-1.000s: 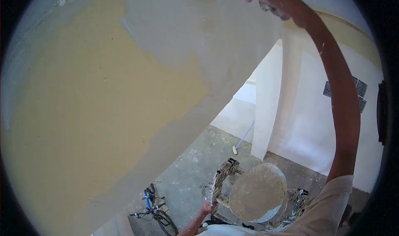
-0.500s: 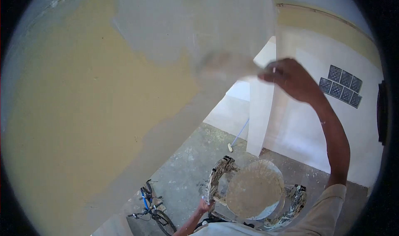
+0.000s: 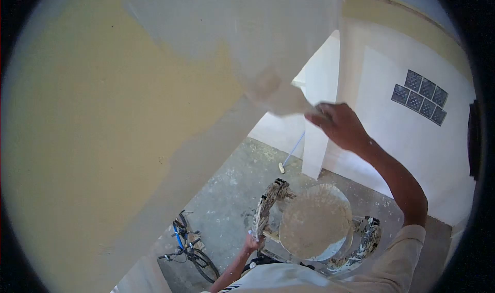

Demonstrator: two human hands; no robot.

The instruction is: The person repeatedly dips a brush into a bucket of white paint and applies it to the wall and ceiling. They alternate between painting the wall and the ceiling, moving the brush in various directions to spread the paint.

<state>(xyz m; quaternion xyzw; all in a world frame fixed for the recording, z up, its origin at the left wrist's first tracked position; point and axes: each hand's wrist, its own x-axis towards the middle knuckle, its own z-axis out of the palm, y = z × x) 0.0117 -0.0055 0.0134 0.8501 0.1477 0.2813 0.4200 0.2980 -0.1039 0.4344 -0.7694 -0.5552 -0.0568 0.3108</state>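
My right hand (image 3: pixel 337 125) is closed round the handle of a wide putty knife (image 3: pixel 289 101), whose blade is blurred and lies at the lower edge of the wall surface (image 3: pixel 139 97). That surface is yellowish with grey smoothed coating along its top and lower edge. Down below, my left hand (image 3: pixel 252 242) grips the plaster-crusted curved arm (image 3: pixel 268 205) of a chair-like frame; its fingers are partly hidden. Between this arm and a matching second arm (image 3: pixel 368 241) sits a round board (image 3: pixel 315 221) caked with beige material.
A blue and black bicycle (image 3: pixel 188 249) stands on the speckled floor (image 3: pixel 227 182) at lower left. A long-handled floor tool (image 3: pixel 282 167) leans by a white pillar (image 3: pixel 314 153). Dark patterned vent blocks (image 3: pixel 420 98) are set in the right wall (image 3: pixel 381 81).
My right hand has moved down and slightly left with the putty knife, which is now more tilted. The view has shifted a little; my left hand keeps its grip.
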